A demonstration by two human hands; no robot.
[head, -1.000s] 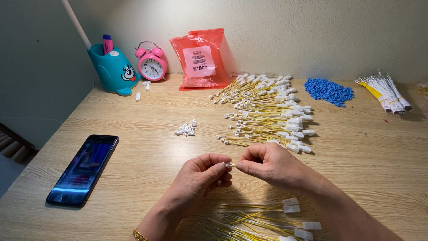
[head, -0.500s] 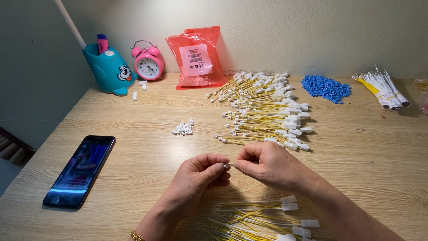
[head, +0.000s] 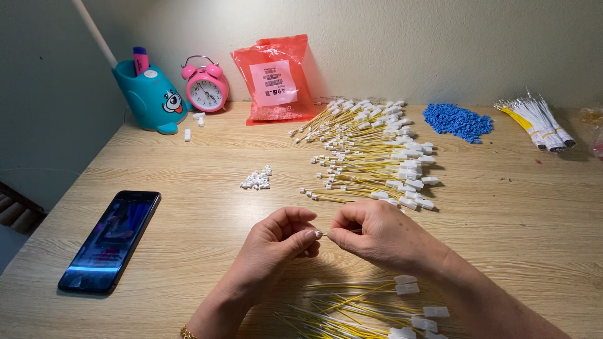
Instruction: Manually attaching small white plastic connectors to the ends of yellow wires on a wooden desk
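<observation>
Wooden desk (head: 502, 207): both hands (head: 326, 242) pinch a tiny white connector (head: 318, 233) together.

Tiny white piece (head: 319, 233) pinched between left hand (head: 273, 242) and right hand (head: 377, 235) fingertips: mostly covered, too small to tell its shape. Yellow wires (head: 352, 311) at table's near edge cut off by bottom frame edge. Both forearms cut off there too. White pole (head: 94, 31) at far left corner runs out the top edge. Phone (head: 110, 242) screen content blurred.

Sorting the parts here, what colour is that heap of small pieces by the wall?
Blue, seen in the head view: the heap of small pieces.
</observation>
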